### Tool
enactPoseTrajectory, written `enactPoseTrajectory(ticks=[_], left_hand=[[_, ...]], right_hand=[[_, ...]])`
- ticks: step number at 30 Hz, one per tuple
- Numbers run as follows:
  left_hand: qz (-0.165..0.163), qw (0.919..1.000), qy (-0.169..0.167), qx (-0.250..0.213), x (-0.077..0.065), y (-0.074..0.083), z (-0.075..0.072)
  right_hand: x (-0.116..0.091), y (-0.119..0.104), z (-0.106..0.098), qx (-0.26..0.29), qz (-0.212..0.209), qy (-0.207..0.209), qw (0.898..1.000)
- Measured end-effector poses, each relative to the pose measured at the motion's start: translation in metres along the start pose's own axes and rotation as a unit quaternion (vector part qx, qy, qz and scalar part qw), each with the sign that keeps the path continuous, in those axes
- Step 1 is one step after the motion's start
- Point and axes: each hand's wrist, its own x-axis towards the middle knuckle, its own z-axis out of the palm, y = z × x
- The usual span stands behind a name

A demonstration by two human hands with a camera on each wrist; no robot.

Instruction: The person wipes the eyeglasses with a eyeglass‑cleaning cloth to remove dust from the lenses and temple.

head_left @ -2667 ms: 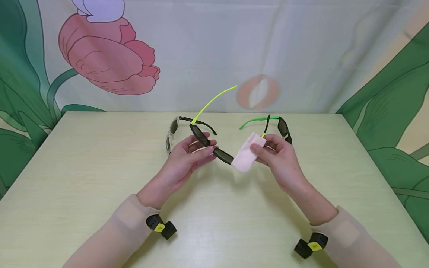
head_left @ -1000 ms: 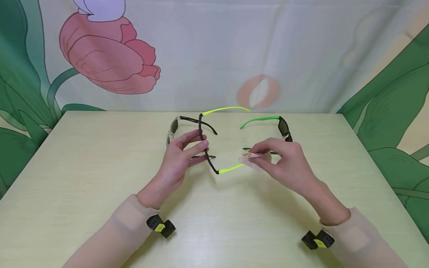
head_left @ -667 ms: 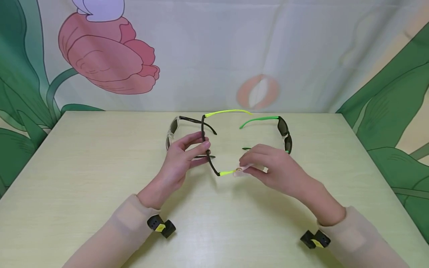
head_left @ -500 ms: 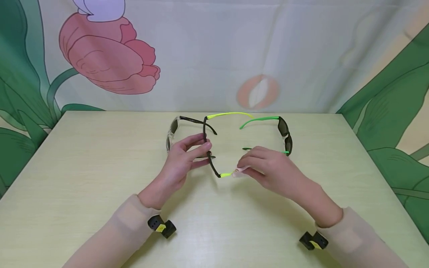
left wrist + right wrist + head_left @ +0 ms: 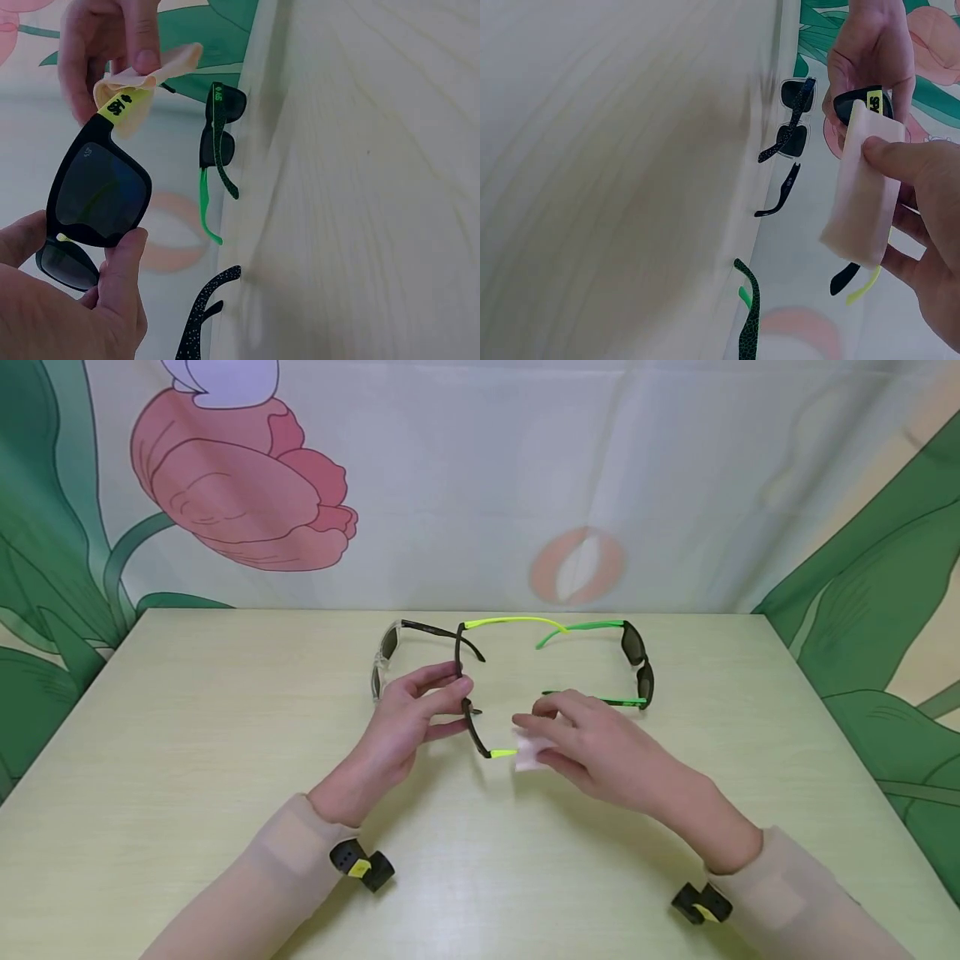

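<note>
1. The right hand (image 5: 603, 747) pinches the cloth (image 5: 862, 195) against the near temple (image 5: 116, 107), thumb on one side and fingers behind.
2. The left hand (image 5: 405, 710) grips the sunglasses (image 5: 101, 187) around the bridge, holding them in the air above the worktop (image 5: 187, 760). Their temples are unfolded and point towards the right-hand side.
3. A few seconds ago the cloth was beside one end of the lenses; since then the sunglasses have been turned edge-on to the head view. Over the last second the cloth has come along the near temple towards the hinge, so less yellow shows between them, and it now looks more spread out.
4. My reading is that the wiping has passed from the lenses to the temple. Whether the lenses are clean, I cannot tell.
5. Farther out, the clear pair (image 5: 389, 642) sits on the worktop, partly hidden behind the left hand. The green pair (image 5: 634, 645) sits beyond the right hand. Neither has moved.
6. Behind the worktop hangs a flower-printed curtain (image 5: 450, 485).
</note>
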Motion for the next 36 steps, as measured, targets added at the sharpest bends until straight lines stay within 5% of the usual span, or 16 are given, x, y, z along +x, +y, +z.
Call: enactPoseTrajectory(ticks=[25,36], left_hand=[[-0.021,0.9991,-0.007,0.035,0.000,0.004,-0.005],[-0.028,0.9990,-0.009,0.033,0.003,-0.001,0.006]], right_hand=[[-0.004,0.000,0.003,-0.018,-0.004,0.019,1.000],[0.006,-0.014,0.010,-0.017,-0.003,0.009,1.000]])
